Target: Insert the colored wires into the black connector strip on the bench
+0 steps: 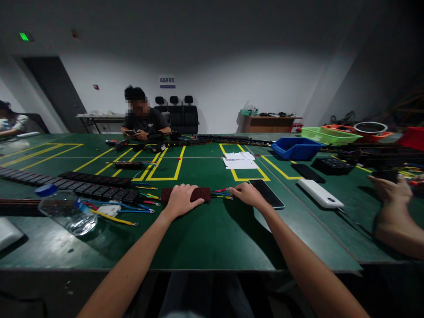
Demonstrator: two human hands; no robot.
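My left hand [181,199] lies over a dark red block [200,194] on the green table [212,238], its fingers curled down on the block's top. My right hand [245,193] sits just right of that block, fingers pinched on the coloured wires [222,193] that come out of its right end. A black phone [266,193] lies flat right beside my right hand.
Rows of black blocks [89,185] and loose coloured wires [132,212] lie at the left, next to a tipped plastic bottle [66,212]. A white power bank [320,193], papers [240,160] and a blue bin [294,148] lie to the right. A co-worker's hand [391,190] is at the right edge; another person sits across.
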